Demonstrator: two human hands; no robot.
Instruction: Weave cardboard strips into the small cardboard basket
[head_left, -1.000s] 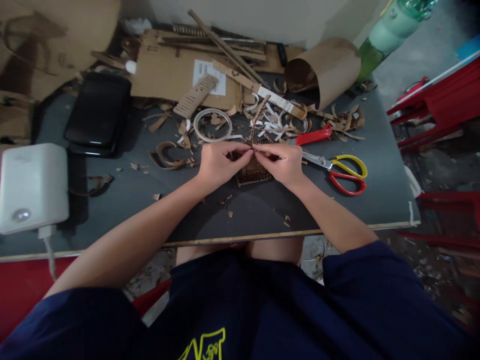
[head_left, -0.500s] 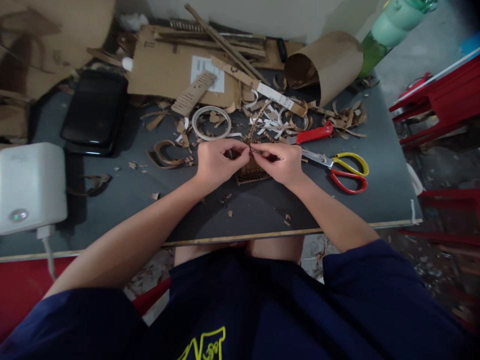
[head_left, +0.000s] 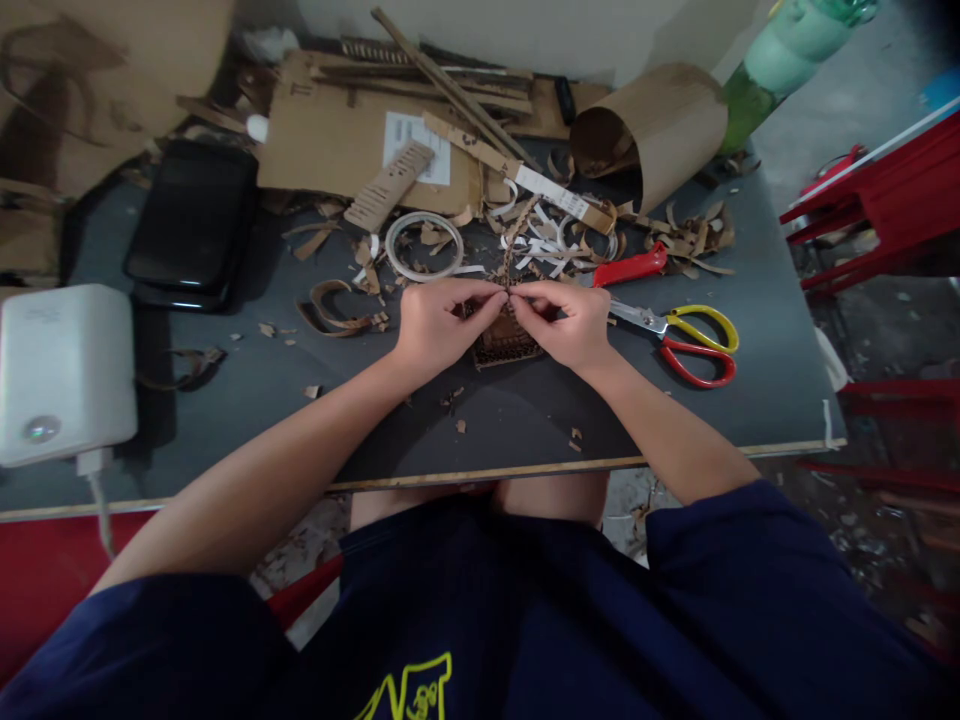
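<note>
My left hand (head_left: pixel 439 322) and my right hand (head_left: pixel 571 328) meet fingertip to fingertip, thumb and forefinger of each pressed together. Between them they pinch a thin corrugated cardboard strip (head_left: pixel 517 238), whose length runs up and away from the fingers. Just beneath the hands lies a small squarish cardboard piece (head_left: pixel 504 352) with a corrugated border, partly covered by my fingers. Whether the strip touches this piece is hidden. To the right of my right hand are scissors (head_left: pixel 679 335) with yellow and red handles and a red-handled tool (head_left: pixel 630 266).
A tape roll (head_left: pixel 394 262) lies among paper and cardboard scraps beyond my hands. Cardboard sheets (head_left: pixel 315 150), a rolled cardboard tube (head_left: pixel 679 130) and a green bottle (head_left: pixel 780 65) stand farther back. On the left are a black case (head_left: pixel 193 220) and a white device (head_left: pixel 67 370) with a cable.
Both hands have shifted very slightly to the right, still pinching together. The near end of the strip has moved slightly with the fingertips.
</note>
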